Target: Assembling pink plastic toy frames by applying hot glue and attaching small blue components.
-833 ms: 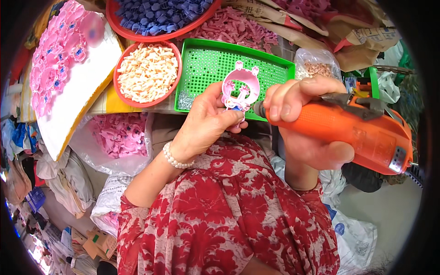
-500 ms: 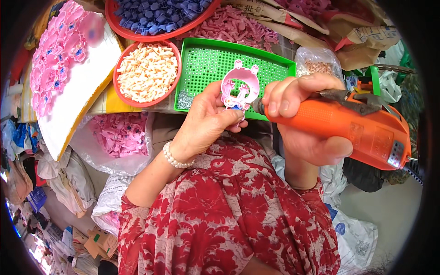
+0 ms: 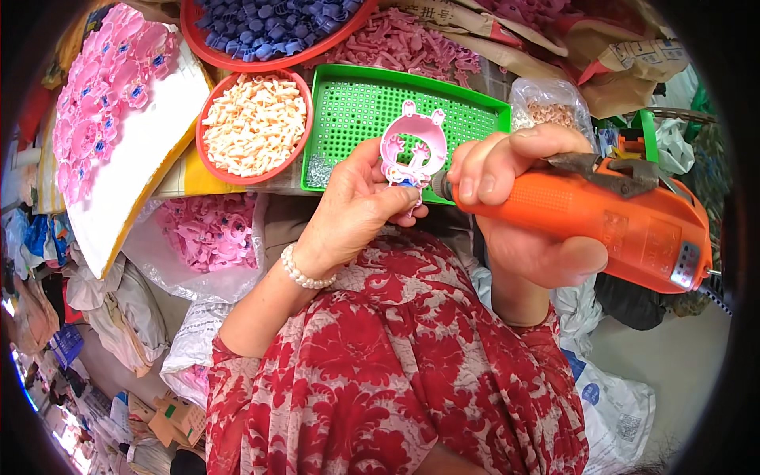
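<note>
Head view, from largest to smallest: a white board covered with finished pink flower-shaped plastic pieces (image 3: pixel 119 134) leans along the upper left of the frame. At top centre sits a red round tray of dark blue plastic parts (image 3: pixel 273 28), and just below it a smaller red round bowl of cream-coloured small parts (image 3: pixel 253 127). Right of that bowl lies a green perforated rectangular plastic tray (image 3: pixel 356 111), with a small heap of silvery screws (image 3: pixel 319 170) in its lower left corner. A clear bag of pink plastic pieces (image 3: pixel 207 236) rests at left centre.

Right of centre, the right hand (image 3: pixel 526 229) is closed around an orange electric screwdriver (image 3: pixel 594 218), its tip pointing left at the lower edge of a pink rabbit-eared plastic toy shell (image 3: pixel 412 146). The left hand (image 3: pixel 356 210) has its grip shut on that shell, pinching it at the bottom and holding it upright above the green tray, at frame centre.

Compared with the frames a moment ago, little has shifted: shell and screwdriver tip sit in the same contact. That steadiness suggests a screw is being driven rather than a new piece fetched.
</note>
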